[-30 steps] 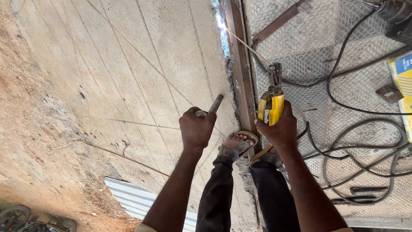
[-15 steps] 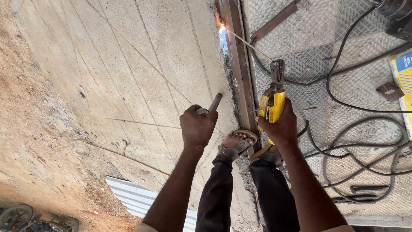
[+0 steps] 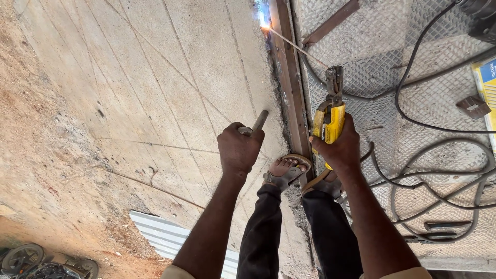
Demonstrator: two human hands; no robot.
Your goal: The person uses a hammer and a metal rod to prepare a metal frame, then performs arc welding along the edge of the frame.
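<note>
Right hand (image 3: pixel 338 147): fist wrapped fully around the yellow-handled electrode holder (image 3: pixel 330 111), thumb side up; holder's metal clamp points toward 12 o'clock.

Welding rod (image 3: pixel 297 45): thin, clamped in the holder's top, running toward 10 o'clock to the bright arc (image 3: pixel 265 21), which burns at the upper end of the steel bar (image 3: pixel 288 82).

Left hand (image 3: pixel 239 150): closed tight on a dark metal rod (image 3: pixel 258 122), whose free end sticks out toward 1 o'clock above the knuckles; what lies below the fist is hidden.

Steel bar: long, rusty brown, laid from 12 to 6 o'clock along the seam between concrete slab (image 3: pixel 155 77) and chequer plate (image 3: pixel 413 67).

Feet: two sandalled feet (image 3: pixel 287 170) at 6 o'clock of the hands, one on the slab edge, the other partly hidden under the right wrist.

Black cables (image 3: pixel 439 170): looped over the chequer plate at 3 to 5 o'clock of the right hand.

Corrugated sheet (image 3: pixel 165 237): at 7 o'clock, lying on bare earth.

Flat bar offcut (image 3: pixel 330 23): at 1 o'clock, resting on the plate.
</note>
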